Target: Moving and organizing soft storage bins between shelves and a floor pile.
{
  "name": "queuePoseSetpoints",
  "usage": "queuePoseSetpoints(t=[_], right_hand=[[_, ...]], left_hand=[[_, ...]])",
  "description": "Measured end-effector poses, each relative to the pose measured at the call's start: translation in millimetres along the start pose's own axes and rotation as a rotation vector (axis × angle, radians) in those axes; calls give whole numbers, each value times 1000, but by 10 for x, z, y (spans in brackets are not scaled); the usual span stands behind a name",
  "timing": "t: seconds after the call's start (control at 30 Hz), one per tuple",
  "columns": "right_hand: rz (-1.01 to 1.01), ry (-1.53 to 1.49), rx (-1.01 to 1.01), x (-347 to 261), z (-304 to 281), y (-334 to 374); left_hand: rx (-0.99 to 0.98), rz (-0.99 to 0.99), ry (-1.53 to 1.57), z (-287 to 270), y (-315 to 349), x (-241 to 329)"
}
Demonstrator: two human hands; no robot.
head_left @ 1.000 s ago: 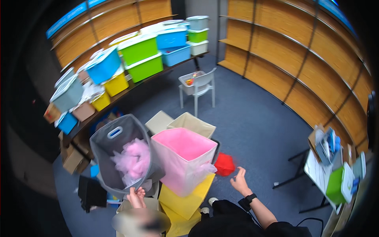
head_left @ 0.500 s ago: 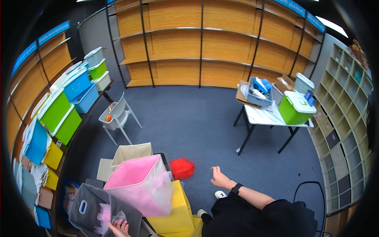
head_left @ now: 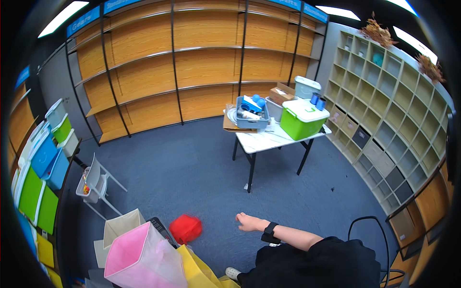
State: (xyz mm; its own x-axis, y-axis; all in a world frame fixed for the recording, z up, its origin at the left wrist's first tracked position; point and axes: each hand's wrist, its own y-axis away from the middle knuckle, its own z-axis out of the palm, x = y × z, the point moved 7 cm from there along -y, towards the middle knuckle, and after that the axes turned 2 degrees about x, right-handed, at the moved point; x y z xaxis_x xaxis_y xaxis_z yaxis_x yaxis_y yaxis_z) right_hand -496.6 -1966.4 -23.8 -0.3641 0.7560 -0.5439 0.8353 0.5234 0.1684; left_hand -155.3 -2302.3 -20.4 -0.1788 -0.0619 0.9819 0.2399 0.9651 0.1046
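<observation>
My right hand hangs over the blue-grey floor, its fingers loosely bent and nothing seen in it. A dark watch circles that wrist. Left of the hand, a red fabric item lies on the floor. Beside it stand a pink-lined fabric storage bin, a beige bin and a yellow one at the lower edge. My left hand is out of the picture.
A white-topped table carries a green box and a grey-blue basket. A grey chair stands left, near stacked coloured boxes. Wooden shelving and a cube shelf line the walls. A black tubular frame rises at right.
My view has turned right, so the bins and table shift left. My left hand, earlier at the grey bin with pink tulle, has left the picture. My right hand still hangs over the floor.
</observation>
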Motion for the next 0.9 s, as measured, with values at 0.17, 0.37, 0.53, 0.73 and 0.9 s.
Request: queuePoseSetpoints(t=[0.17,0.37,0.53,0.73,0.9], right_hand=[[237,-34,-69,1086,-277,635],[570,-148,59,2339,-606,1723],[814,-245,125,3137,-844,2655],[1000,-361,277,3888,-983,3691],[1175,-447,368,4075,-888,4567]], left_hand=[[-299,162,52,876,493,200],[-648,258,-125,2086,874,632],[-688,429,-211,2956,1512,1312],[-980,272,125,4161,3015,1066],[-1471,419,13,4786,4555,848]])
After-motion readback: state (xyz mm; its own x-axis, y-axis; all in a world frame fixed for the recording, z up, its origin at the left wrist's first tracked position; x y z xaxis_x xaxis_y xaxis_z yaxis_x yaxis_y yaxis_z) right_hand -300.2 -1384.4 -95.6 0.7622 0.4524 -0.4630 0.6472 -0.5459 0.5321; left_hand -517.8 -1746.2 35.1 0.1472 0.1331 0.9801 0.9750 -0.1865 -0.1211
